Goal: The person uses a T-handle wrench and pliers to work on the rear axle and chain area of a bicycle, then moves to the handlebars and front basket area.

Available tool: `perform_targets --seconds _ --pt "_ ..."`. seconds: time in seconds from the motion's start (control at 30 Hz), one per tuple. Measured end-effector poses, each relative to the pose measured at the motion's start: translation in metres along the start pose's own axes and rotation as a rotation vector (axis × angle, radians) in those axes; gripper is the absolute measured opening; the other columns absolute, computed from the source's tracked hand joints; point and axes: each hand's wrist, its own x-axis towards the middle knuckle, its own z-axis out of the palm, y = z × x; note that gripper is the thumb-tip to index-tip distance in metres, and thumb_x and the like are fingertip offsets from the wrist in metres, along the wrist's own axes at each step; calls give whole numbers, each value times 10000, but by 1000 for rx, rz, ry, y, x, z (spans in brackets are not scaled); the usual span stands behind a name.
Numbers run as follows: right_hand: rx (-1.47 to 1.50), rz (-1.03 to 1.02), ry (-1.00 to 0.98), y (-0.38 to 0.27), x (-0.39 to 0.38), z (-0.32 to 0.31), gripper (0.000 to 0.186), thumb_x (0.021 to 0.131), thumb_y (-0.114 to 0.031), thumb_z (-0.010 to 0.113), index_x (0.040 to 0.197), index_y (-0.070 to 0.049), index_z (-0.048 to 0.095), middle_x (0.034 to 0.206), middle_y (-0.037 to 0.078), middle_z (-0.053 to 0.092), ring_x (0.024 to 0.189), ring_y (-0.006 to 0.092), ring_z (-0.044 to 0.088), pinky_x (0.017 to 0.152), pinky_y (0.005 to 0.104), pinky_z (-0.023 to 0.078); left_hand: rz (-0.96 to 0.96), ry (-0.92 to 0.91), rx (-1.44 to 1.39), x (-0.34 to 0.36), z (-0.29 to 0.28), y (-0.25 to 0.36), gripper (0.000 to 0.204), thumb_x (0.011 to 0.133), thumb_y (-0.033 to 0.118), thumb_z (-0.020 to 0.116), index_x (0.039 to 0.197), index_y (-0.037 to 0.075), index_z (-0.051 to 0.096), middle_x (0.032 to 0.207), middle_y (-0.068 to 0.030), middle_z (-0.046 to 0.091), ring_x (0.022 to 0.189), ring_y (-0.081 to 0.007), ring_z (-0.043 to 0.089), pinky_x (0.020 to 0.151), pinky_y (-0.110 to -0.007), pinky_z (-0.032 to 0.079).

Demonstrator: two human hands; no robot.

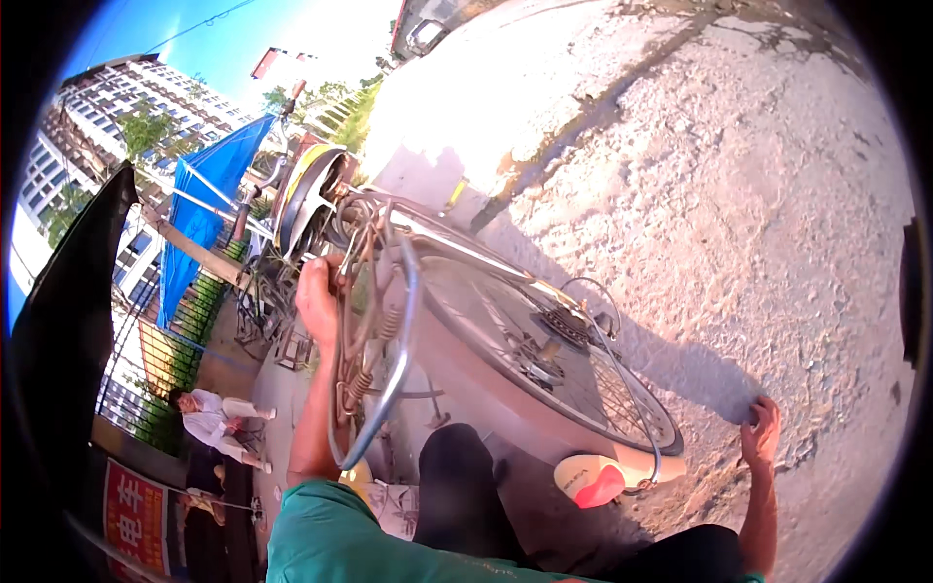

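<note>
A bicycle with a dull brown rear mudguard (515, 379) leans across the middle of the view. Its rear wheel (622, 394) has spokes and a sprocket (566, 328). My left hand (318, 303) is closed on the bicycle's metalwork, by the rear rack (403, 360) and its coiled springs; the fingertips are partly hidden behind tubes. Beyond that hand is the black, white and yellow saddle (309, 199). A red and cream reflector (590, 481) sits on the mudguard's end. My right hand (762, 433) is out to the right over the ground, fingers bent and apart, with no object visible in it.
Rough, sunlit concrete (758, 204) spreads to the right, with a dark crack. At left stand a blue canopy (199, 233), a fence and other cycles. A person in light clothes (219, 423) is near a red sign (136, 515). My knees (457, 486) are close below the mudguard.
</note>
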Motion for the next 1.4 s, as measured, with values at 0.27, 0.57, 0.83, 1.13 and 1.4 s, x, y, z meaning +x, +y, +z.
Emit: perform_targets --seconds 0.27,0.57,0.83,1.13,1.4 --pt "453 321 -270 -219 116 -158 335 887 -107 648 1196 18 675 1092 112 723 981 207 688 876 348 551 188 -34 -32 -13 -10 9 156 1014 91 555 986 -2 678 812 -32 570 670 -102 482 618 -259 387" --pt "495 43 -446 -688 311 -197 329 956 -143 640 1250 5 655 1086 78 730 937 149 664 847 300 514 194 -160 -32 28 -47 31 135 880 43 685 1008 1 680 904 -124 626 740 -289 610 688 -408 491" --pt "-155 -349 -644 -819 273 -74 565 888 -167 704 1397 8 532 1379 239 577 1280 396 557 1098 489 444 -197 -531 -194 50 -169 41 501 901 151 731 1363 42 571 1259 -155 596 1151 -327 606 987 -419 506" --pt "-422 -99 -528 -870 219 -41 717 923 -387 632 1529 -62 430 1581 170 399 1511 372 301 1220 608 164 -1151 871 -818 63 -616 -114 427 1044 534 535 1227 152 485 1121 -130 679 1007 -314 665 930 -512 517" --pt "-676 -268 -361 -877 199 -13 731 876 -344 650 1521 -93 414 1572 160 356 1543 364 232 1248 631 106 -1256 963 -616 -3 -725 -85 470 1040 582 500 1321 205 503 1112 -110 672 933 -272 660 836 -446 548"
